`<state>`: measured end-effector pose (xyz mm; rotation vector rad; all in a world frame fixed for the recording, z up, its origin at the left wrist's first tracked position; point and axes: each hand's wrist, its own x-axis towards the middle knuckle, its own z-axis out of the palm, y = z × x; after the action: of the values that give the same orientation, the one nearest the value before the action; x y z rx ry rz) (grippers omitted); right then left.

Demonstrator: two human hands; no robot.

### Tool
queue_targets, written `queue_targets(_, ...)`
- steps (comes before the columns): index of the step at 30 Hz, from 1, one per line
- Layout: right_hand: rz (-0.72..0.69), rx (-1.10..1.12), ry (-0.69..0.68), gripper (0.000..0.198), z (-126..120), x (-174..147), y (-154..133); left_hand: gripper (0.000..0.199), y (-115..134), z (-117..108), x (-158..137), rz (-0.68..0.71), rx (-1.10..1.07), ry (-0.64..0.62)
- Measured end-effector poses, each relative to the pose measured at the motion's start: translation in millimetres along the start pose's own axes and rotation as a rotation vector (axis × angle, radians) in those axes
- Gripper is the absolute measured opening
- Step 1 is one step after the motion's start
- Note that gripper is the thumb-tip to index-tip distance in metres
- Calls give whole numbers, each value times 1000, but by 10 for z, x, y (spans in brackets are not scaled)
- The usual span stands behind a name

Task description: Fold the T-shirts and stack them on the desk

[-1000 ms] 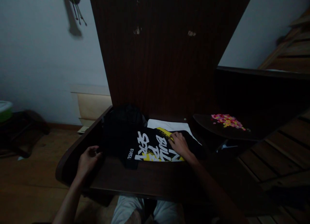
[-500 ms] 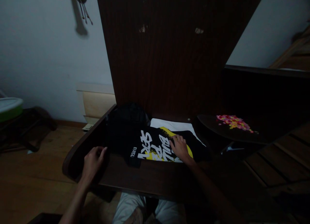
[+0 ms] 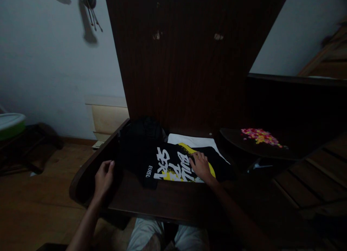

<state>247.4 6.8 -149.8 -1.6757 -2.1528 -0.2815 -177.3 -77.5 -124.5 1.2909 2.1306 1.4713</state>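
Note:
A black T-shirt (image 3: pixel 169 164) with white lettering and a yellow patch lies partly folded on the dark wooden surface (image 3: pixel 141 200). My right hand (image 3: pixel 201 166) rests on its print, fingers stretched out and palm down. At the shirt's far left edge, my left hand (image 3: pixel 103 178) is closed, with thumb and fingertips pinched at the dark cloth. Dim light hides exactly how much cloth sits between them. White folded cloth (image 3: pixel 187 138) shows behind the shirt. A dark bundle (image 3: pixel 143 128) stands at the back left.
A raised wooden side (image 3: pixel 84 180) bounds the surface at left. Behind rises a tall dark panel (image 3: pixel 184 70). To the right, a dark curved piece (image 3: pixel 233 139) bears pink and yellow decoration (image 3: pixel 261 137). A green tub (image 3: pixel 12 128) stands at far left.
My left hand has shifted slightly left and up, its fingers drawn closer together. The right hand stays on the shirt's print. The view has tilted a little.

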Motion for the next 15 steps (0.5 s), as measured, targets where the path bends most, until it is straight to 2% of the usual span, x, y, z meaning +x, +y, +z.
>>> queue_targets(2, -2, 4, -3, 24, -5, 0, -3, 46, 24, 0, 21, -72, -108, -28)
queue_targets(4, 1, 11, -6, 25, -9, 0, -6, 43, 55, -10, 44, -97, -104, -58)
queue_targets(7, 7, 17, -18, 25, -12, -2, -8, 39, 96, -35, 68, -85, 81, -84)
queue_targets(10, 7, 12, -35, 26, -16, 5, -11, 46, 90, -57, 67, -67, 263, -165)
queue_targets(15, 52, 18, -86, 20, -38, 130, -36, 42, -43, -89, 93, 15, 310, -296)
